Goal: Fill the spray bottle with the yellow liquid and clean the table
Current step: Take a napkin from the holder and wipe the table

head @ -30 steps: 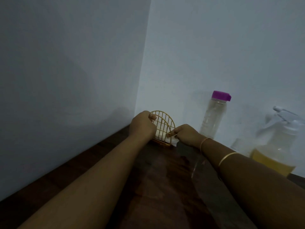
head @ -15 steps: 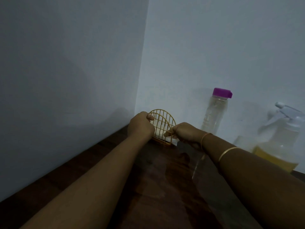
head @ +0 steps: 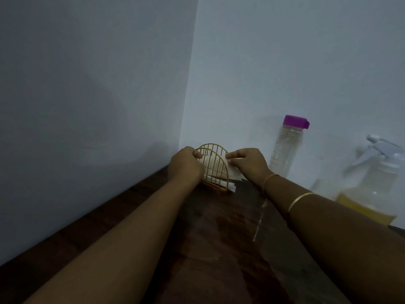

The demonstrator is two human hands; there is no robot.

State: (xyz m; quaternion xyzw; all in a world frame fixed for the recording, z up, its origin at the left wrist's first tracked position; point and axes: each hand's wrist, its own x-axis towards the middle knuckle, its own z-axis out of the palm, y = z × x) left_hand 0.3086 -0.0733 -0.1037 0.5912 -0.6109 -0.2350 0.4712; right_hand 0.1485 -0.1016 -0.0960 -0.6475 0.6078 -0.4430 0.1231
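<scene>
A gold wire napkin holder (head: 215, 160) stands in the far corner of the dark wooden table (head: 219, 249), with white napkins (head: 211, 170) inside. My left hand (head: 185, 165) grips the holder's left edge. My right hand (head: 247, 164) pinches a white napkin (head: 235, 175) at the holder's right side. The spray bottle (head: 370, 185) with yellow liquid in its lower part stands at the right edge, blurred. A clear bottle with a purple cap (head: 287, 145) stands by the back wall.
Walls close off the table on the left and at the back. A wet-looking patch (head: 232, 233) lies on the wood between my forearms.
My right hand has risen from the holder's lower right to its upper right edge, drawing a white napkin partly out. My left hand has stayed on the holder.
</scene>
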